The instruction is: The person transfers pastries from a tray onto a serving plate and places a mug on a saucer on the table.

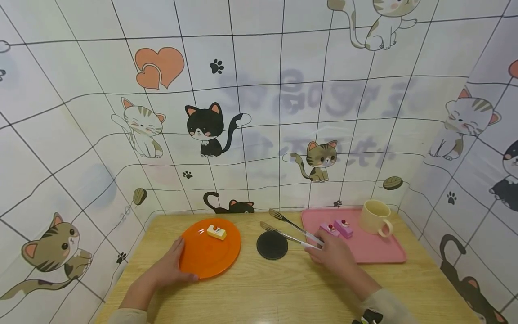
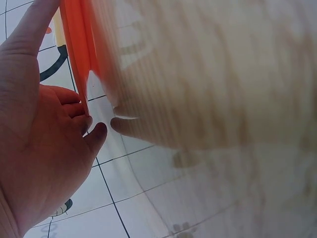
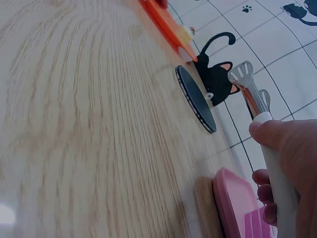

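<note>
My left hand (image 1: 169, 266) holds the orange plate (image 1: 218, 263) at its left side, fingers along the rim and thumb at the front edge. On that plate sits a small yellow-and-white toy cake (image 1: 216, 232) with a red topping. In my right hand (image 1: 335, 253) is a pair of tongs (image 3: 271, 168) with white handles and slotted metal tips. Their two arms stand spread apart, pointing left above the round black coaster (image 1: 272, 245). Just beyond the right hand, two pink-purple toy cakes (image 1: 343, 228) lie side by side on the pink tray (image 1: 380, 252).
A cream mug (image 1: 374, 217) stands at the tray's back right, its handle facing front right. Cat-patterned cloth (image 1: 259, 103) encloses the back and sides of the wooden table (image 1: 243, 297). The coaster lies between plate and tray.
</note>
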Demonstrator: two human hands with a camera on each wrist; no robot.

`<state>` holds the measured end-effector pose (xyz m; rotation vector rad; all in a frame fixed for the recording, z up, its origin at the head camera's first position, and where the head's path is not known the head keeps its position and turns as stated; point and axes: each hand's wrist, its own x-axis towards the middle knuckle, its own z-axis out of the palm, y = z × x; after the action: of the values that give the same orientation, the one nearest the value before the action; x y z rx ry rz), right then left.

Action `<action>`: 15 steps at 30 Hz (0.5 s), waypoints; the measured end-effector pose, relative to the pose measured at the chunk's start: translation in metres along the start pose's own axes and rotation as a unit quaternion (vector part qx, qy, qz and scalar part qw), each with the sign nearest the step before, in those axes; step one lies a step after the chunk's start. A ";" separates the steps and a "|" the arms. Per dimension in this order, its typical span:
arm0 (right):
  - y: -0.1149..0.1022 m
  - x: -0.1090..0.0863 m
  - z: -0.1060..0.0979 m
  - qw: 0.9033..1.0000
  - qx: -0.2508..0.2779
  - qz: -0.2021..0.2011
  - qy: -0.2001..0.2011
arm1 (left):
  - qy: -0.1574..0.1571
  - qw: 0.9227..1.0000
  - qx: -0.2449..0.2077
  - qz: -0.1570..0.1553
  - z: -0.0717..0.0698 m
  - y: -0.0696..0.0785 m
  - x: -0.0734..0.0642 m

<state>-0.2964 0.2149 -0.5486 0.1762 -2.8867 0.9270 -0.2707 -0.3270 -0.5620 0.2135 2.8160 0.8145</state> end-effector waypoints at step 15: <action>0.036 -0.018 -0.031 1.000 -0.030 -0.006 -0.002 | 0.003 1.000 0.005 0.008 -0.001 -0.001 0.000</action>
<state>-0.2819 0.2637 -0.5471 0.1916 -2.9092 0.8368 -0.2713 -0.3281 -0.5622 0.2369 2.8277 0.8075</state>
